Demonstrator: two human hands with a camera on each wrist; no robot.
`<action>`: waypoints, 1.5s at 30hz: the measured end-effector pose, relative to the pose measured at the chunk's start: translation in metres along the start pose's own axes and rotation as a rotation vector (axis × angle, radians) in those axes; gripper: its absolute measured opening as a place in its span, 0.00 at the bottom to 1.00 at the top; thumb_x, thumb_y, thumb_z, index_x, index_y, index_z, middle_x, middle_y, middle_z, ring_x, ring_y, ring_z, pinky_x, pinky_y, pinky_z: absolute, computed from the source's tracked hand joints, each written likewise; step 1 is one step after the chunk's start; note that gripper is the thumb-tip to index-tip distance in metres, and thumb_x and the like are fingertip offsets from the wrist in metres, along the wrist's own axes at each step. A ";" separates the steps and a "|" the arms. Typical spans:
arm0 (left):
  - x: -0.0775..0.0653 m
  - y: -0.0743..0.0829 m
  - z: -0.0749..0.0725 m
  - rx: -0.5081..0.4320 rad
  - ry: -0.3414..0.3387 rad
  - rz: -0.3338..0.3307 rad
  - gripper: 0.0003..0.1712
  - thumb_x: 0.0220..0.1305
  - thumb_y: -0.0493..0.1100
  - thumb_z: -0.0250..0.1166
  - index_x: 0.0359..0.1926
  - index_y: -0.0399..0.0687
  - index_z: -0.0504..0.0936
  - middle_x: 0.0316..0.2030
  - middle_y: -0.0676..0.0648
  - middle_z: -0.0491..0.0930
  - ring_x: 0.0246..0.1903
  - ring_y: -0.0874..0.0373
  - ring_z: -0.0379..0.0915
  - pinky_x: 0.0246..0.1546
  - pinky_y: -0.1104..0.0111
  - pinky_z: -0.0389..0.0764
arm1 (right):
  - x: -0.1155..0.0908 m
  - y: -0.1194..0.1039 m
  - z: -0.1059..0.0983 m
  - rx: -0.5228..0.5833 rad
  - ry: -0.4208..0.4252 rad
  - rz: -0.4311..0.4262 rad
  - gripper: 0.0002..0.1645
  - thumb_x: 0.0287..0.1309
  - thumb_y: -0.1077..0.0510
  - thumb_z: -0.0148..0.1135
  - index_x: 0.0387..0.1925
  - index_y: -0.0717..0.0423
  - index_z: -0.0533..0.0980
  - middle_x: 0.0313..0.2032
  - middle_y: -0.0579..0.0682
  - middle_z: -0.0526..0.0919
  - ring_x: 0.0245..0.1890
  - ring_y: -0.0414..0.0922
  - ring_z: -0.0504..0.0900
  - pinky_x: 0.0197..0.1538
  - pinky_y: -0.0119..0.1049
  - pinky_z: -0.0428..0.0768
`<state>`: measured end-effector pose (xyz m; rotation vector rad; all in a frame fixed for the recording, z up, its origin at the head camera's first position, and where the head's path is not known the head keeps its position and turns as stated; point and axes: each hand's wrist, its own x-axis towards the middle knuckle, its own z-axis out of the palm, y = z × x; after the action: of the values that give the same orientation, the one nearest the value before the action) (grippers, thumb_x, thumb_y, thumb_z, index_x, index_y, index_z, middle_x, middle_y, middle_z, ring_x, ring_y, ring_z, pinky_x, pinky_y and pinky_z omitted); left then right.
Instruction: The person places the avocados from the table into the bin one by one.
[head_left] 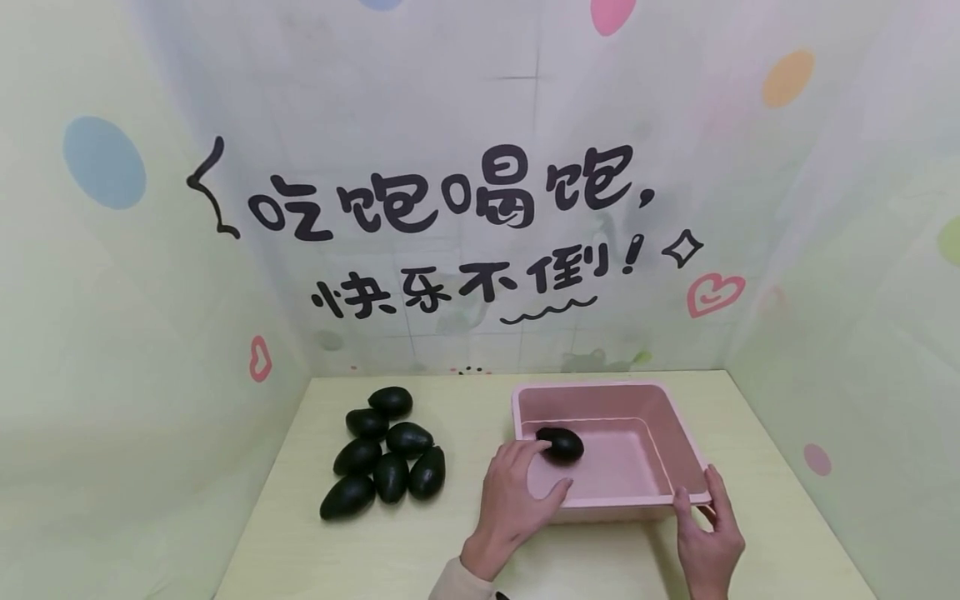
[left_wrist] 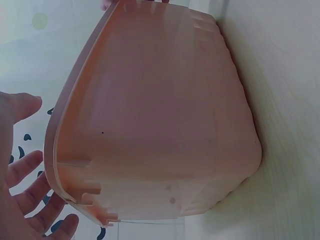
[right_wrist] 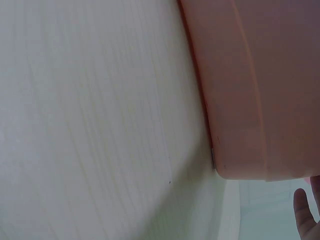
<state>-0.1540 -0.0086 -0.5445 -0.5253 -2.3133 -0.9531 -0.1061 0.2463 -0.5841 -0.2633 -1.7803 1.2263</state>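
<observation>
A pink plastic bin [head_left: 615,502] sits on the table, with one dark green avocado [head_left: 564,447] lying inside at its left. My left hand [head_left: 517,492] reaches over the bin's near left corner, fingertips at the avocado's edge in the head view. Its thumb stands well apart from the fingers; in the left wrist view the spread fingers [left_wrist: 31,200] show above the rim. At the near right corner my right hand [head_left: 708,542] grips the bin's rim, thumb on the near side and fingers along the right side.
Several avocados [head_left: 390,477] lie grouped on the left of the pale wooden table [head_left: 285,554]. A printed cloth backdrop [head_left: 480,108] with dark lettering rises behind the table, and similar cloth walls flank both sides.
</observation>
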 end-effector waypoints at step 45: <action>-0.022 -0.013 -0.010 -0.045 0.089 -0.137 0.24 0.53 0.48 0.81 0.52 0.52 0.88 0.53 0.49 0.85 0.55 0.56 0.80 0.54 0.58 0.85 | 0.000 -0.005 0.000 -0.006 -0.012 0.024 0.32 0.56 0.79 0.65 0.65 0.71 0.78 0.66 0.54 0.83 0.51 0.17 0.80 0.52 0.11 0.77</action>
<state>-0.1415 -0.0275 -0.5594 -0.3384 -2.2758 -1.0734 -0.1051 0.2442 -0.5800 -0.2817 -1.7957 1.2422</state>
